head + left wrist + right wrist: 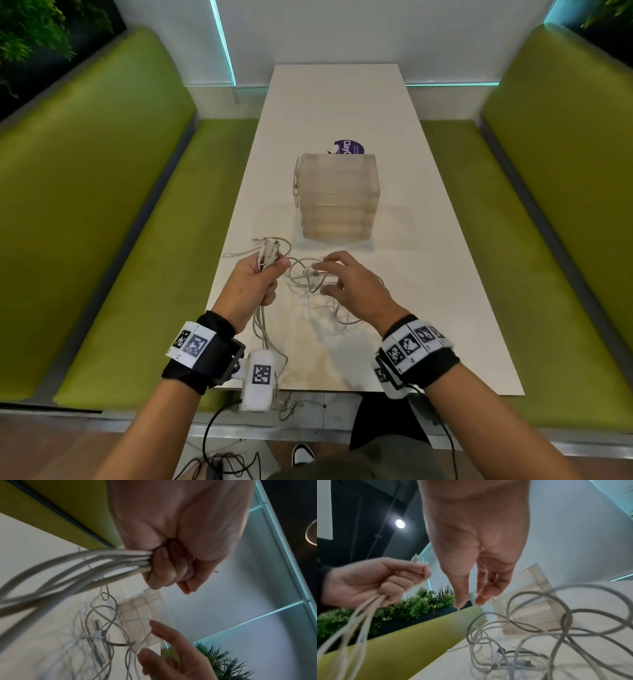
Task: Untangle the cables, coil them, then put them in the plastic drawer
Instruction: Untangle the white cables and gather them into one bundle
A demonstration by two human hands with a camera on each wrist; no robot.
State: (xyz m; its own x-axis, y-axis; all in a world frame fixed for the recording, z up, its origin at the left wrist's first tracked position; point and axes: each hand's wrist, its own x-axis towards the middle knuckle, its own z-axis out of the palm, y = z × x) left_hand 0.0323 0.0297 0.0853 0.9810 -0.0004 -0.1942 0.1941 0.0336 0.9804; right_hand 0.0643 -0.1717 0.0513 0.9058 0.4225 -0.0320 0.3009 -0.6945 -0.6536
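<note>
left hand grips cables near table edge

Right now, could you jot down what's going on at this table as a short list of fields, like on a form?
Place: white table between two green benches
Left hand: grips a bundle of white cables, plug ends sticking up past the fingers
Right hand: fingers spread over the tangle, not plainly holding anything
Loose cables: looped and tangled on the table, some trailing over the near edge
Plastic drawer: clear stacked unit beyond the cables, drawers closed
Task stage: untangling; nothing coiled or put away
</note>
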